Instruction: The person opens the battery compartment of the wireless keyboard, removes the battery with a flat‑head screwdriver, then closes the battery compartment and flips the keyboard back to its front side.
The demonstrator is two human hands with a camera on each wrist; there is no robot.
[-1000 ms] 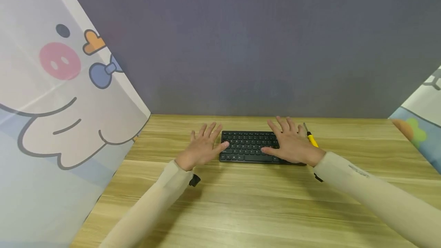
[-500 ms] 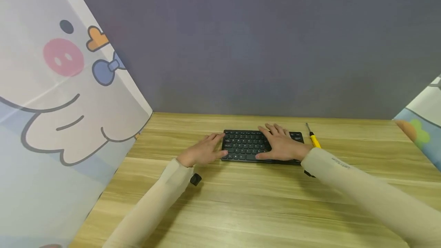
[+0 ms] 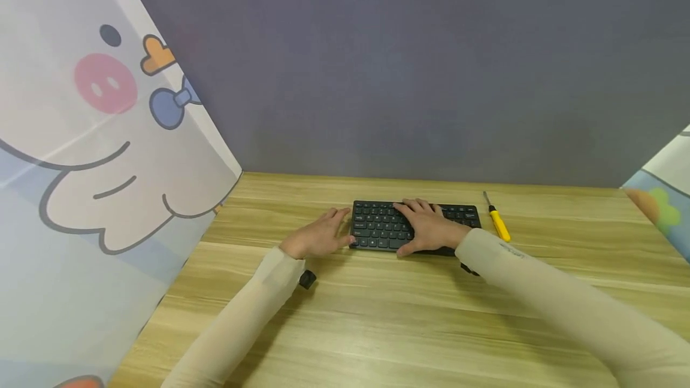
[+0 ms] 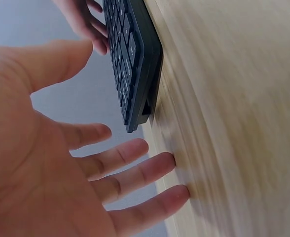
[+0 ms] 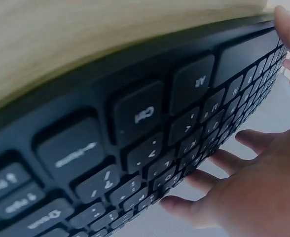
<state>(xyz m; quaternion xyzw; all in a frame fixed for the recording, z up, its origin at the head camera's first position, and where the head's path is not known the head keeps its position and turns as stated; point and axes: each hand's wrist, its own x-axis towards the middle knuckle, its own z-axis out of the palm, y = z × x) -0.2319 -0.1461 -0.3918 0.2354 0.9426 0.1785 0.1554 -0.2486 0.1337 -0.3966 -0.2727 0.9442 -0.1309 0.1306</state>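
Keyboard (image 3: 377,226), one, black, resting on the wooden table (image 3: 377,322) ahead of me. My right hand (image 3: 433,230), one: spread wide across its middle, thumb at the front edge, fingers toward the back; whether it bears weight, I cannot tell. My left hand (image 3: 321,238), one: fingers apart, beside the left end, gripping nothing. Screwdriver (image 3: 499,226), one, yellow-handled, lying to the right. Handling note, my judgement: light, even contact suits best; a heavy palm could press keys.

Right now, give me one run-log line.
left hand beside keyboard | right hand over keyboard | yellow screwdriver on table, right of keyboard
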